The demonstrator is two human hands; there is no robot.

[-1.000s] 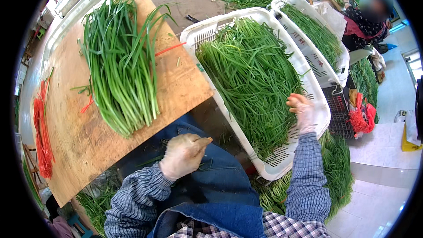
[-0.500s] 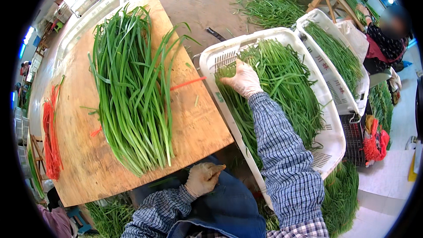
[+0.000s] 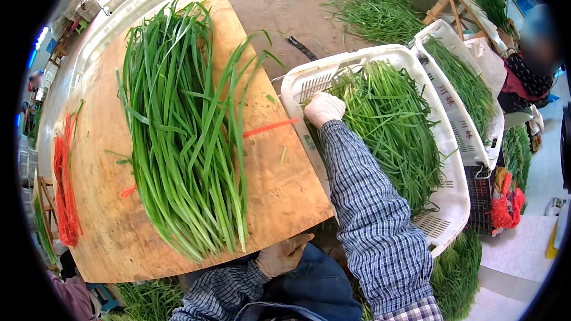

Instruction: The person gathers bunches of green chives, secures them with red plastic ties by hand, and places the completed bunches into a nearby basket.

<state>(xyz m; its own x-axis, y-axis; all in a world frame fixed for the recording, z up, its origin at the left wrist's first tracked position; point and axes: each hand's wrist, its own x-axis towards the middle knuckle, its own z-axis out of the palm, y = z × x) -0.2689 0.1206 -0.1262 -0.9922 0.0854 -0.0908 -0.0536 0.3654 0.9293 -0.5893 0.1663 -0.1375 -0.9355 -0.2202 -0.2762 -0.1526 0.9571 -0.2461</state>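
A large bundle of long green garlic chives point(image 3: 172, 125) lies lengthwise on the wooden table point(image 3: 101, 202), across a red tie strip point(image 3: 270, 128) whose end sticks out at the right. To the right stands a white plastic crate point(image 3: 455, 214) filled with more chives point(image 3: 386, 131). My right hand point(image 3: 325, 109), in a pale glove, is closed on chives at the crate's left side; its fingertips are hidden. Below the table's front edge, over my lap, my gloved left hand point(image 3: 284, 255) has its fingers pressed together, with nothing visible in them.
Red tie strips point(image 3: 67, 184) lie at the table's left. Another white crate of chives point(image 3: 461, 77) stands at the right. Loose chives point(image 3: 380, 9) cover the floor beyond, near a wooden stand point(image 3: 452, 9). A person point(image 3: 529, 77) sits at the far right.
My right hand has gone from spread fingers over the crate's chives to a closed grip at their left side. My left hand stays low by the table edge. The view has shifted slightly.
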